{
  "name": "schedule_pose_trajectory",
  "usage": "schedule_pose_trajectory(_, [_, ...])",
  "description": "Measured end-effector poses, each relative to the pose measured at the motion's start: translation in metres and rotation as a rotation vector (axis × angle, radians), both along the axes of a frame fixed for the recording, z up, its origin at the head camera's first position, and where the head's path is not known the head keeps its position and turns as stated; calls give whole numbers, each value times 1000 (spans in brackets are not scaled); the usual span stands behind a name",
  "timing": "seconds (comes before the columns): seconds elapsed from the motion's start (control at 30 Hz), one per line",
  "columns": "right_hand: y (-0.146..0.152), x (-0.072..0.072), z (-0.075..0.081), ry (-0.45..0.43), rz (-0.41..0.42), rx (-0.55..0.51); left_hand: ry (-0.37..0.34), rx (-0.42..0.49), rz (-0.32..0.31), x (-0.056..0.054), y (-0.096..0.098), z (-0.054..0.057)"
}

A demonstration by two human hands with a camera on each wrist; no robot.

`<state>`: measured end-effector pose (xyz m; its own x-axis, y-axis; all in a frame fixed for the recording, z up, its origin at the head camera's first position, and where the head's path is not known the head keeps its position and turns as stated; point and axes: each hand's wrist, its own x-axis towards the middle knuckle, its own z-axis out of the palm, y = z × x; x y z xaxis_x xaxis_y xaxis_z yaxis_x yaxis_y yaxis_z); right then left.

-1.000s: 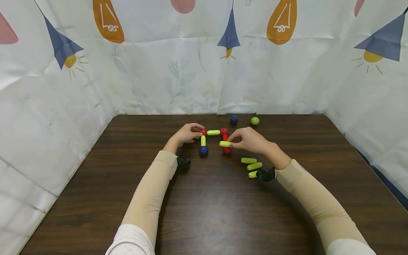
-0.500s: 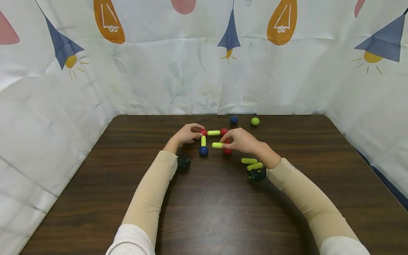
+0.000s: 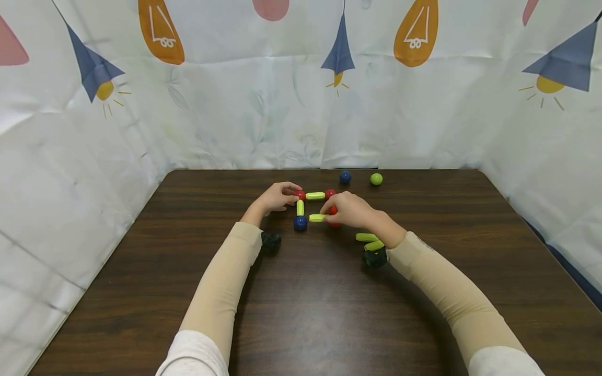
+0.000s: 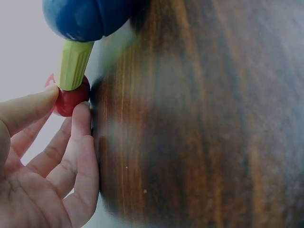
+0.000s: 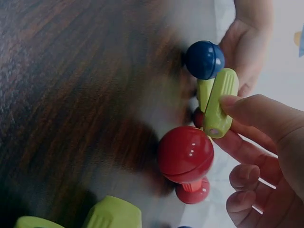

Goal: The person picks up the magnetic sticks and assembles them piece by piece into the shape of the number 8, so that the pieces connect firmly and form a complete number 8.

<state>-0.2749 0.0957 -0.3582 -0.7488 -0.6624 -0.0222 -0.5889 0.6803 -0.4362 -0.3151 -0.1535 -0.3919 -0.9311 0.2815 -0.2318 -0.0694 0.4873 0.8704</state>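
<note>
My left hand (image 3: pixel 276 197) pinches a red ball (image 4: pixel 71 100) at the far left corner of a joined ball-and-rod frame. From that ball a yellow-green rod (image 3: pixel 300 208) runs toward me to a blue ball (image 3: pixel 300 223). Another yellow-green rod (image 3: pixel 315 196) leads right to a second red ball (image 3: pixel 331 194). Between thumb and fingers my right hand (image 3: pixel 352 210) holds a loose yellow-green rod (image 5: pixel 221 103), just above the gap between the blue ball and the near red ball (image 5: pixel 185 154). A short red rod (image 5: pixel 192 185) joins the two right-hand red balls.
Several spare yellow-green rods (image 3: pixel 367 237) lie right of the frame, partly hidden by the dark wrist camera (image 3: pixel 375 257). A loose blue ball (image 3: pixel 345 177) and a green ball (image 3: pixel 376 179) sit near the far edge of the dark wooden table (image 3: pixel 291 303).
My right hand has moved left and slightly toward me, carrying the yellow-green rod closer to the blue ball. My left hand has stayed on its red ball.
</note>
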Motion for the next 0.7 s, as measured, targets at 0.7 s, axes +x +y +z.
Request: schedule_pose_trajectory(0.7, [-16,-2,-6,-11,44,162,-6,11,-5,3,0,3])
